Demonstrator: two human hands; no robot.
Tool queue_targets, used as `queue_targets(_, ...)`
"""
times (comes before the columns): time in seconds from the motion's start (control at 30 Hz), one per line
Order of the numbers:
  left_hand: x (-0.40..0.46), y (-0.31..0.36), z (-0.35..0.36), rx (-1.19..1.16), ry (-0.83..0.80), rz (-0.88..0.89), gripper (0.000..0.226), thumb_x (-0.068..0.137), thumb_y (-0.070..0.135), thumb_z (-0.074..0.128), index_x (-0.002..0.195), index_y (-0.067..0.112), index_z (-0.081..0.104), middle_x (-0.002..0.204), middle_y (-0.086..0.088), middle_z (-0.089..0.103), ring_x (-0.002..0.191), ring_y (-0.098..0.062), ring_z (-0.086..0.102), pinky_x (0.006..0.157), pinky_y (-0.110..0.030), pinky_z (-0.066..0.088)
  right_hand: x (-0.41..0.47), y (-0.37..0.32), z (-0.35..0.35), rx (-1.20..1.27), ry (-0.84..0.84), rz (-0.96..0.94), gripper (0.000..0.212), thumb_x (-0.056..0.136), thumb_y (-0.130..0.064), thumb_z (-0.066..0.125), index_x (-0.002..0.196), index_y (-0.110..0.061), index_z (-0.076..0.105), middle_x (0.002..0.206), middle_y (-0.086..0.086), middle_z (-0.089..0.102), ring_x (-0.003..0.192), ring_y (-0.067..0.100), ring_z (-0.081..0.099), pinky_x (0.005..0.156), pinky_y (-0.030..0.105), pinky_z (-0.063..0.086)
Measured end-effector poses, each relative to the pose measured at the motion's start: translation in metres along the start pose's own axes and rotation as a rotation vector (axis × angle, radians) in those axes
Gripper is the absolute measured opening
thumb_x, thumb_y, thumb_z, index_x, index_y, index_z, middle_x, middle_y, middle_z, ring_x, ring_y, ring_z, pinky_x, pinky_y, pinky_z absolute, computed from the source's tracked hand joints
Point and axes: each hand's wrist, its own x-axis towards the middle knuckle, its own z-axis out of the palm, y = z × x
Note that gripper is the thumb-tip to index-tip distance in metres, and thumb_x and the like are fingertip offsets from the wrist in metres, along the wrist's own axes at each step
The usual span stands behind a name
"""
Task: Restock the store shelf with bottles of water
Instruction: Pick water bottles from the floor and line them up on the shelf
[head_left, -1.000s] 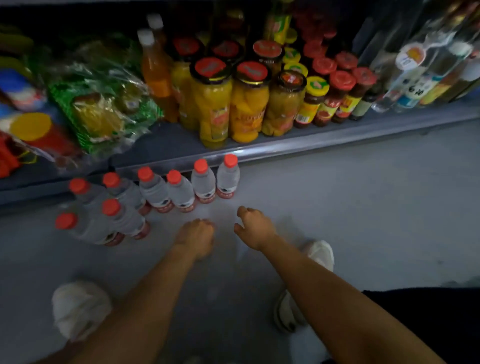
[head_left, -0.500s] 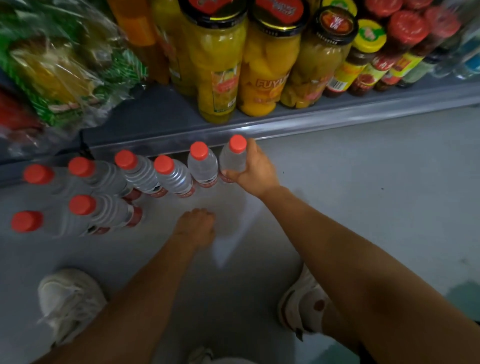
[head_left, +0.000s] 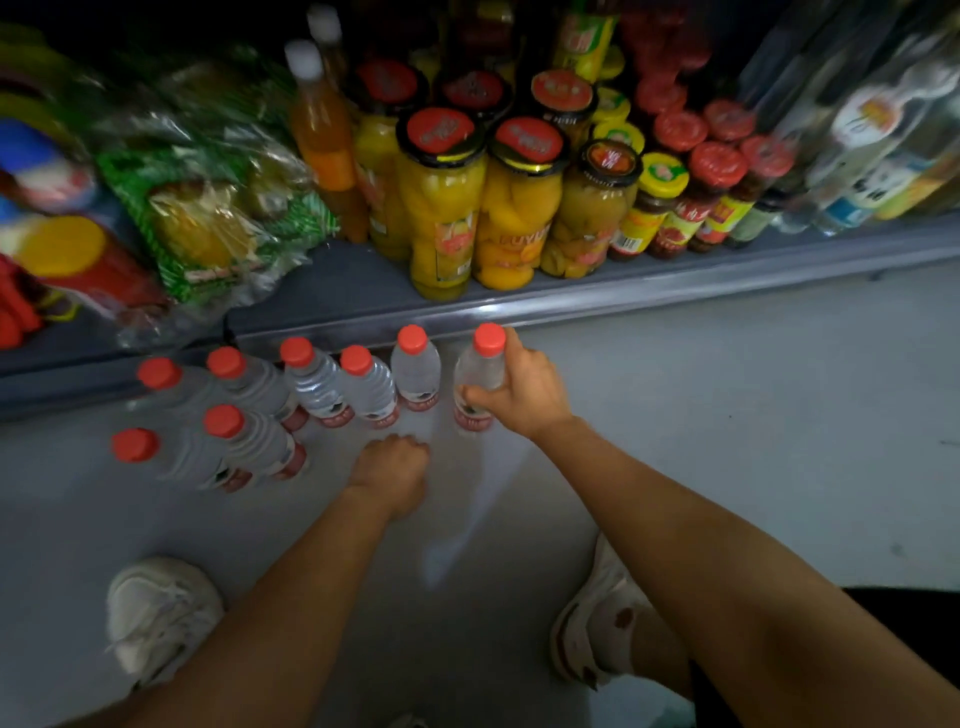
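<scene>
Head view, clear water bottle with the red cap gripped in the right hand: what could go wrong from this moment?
1. The right hand holds the rightmost clear plastic water bottle with a red cap close to its neighbour bottle; lifting it at a tilt could topple the floor row.
2. The grey shelf edge sits just above; the bottle may clip it.
3. Tall glass jars of yellow fruit crowd the shelf front, so sliding the bottle in could knock one.

The right hand (head_left: 524, 387) covers part of the clear red-capped water bottle (head_left: 480, 371). Colourful packages (head_left: 47, 171) at upper left are blurred and cut off; label print is unreadable.
</scene>
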Motion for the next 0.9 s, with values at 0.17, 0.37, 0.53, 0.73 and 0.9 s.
queue_targets(0.17,-0.036,-0.004,-0.048,0.010,0.127,-0.014,0.032,0.090,0.018,0.049,0.120,0.010,0.057,0.124,-0.013,0.058,0.113,-0.030,0.055,0.091,-0.038,0.045,-0.026,-0.046,-0.055,-0.007,0.063,-0.081,0.065,0.069,-0.042,0.076,0.123,-0.018,0.050,0.108,0.014,0.067,0.101,0.039,0.059,0.075,0.040,0.049)
queue_targets(0.37,-0.093,-0.024,-0.144,0.056,0.392,-0.019,0.031,0.093,0.025,0.046,0.120,0.013,0.055,0.122,-0.008,0.056,0.115,-0.028,0.051,0.088,-0.035,0.041,-0.039,-0.129,-0.136,0.010,0.189,-0.263,0.055,0.060,-0.048,0.075,0.104,-0.019,0.056,0.093,0.001,0.071,0.086,0.025,0.067,0.072,0.040,0.053)
queue_targets(0.53,-0.134,-0.048,-0.228,0.086,0.630,-0.057,0.028,0.093,0.030,0.046,0.115,0.016,0.057,0.118,-0.006,0.057,0.113,-0.026,0.052,0.088,-0.035,0.042,-0.037,-0.204,-0.209,0.050,0.272,-0.404,0.041,0.064,-0.038,0.080,0.098,-0.024,0.062,0.091,-0.009,0.070,0.085,0.010,0.066,0.072,0.029,0.053)
queue_targets(0.73,-0.162,-0.075,-0.319,0.092,0.850,-0.067,0.030,0.092,0.030,0.046,0.116,0.019,0.059,0.115,-0.004,0.057,0.110,-0.026,0.053,0.086,-0.034,0.042,-0.020,-0.284,-0.286,0.120,0.310,-0.526,0.035,0.067,-0.025,0.084,0.095,-0.019,0.064,0.085,-0.011,0.068,0.076,-0.001,0.062,0.064,0.019,0.045)
queue_targets(0.9,-0.154,-0.097,-0.369,0.116,0.915,-0.106,0.030,0.094,0.029,0.047,0.118,0.016,0.058,0.114,-0.004,0.057,0.110,-0.025,0.052,0.082,-0.033,0.042,0.014,-0.331,-0.325,0.148,0.317,-0.602,0.024,0.068,-0.013,0.082,0.076,-0.026,0.063,0.078,-0.012,0.069,0.071,0.000,0.063,0.067,0.021,0.049)
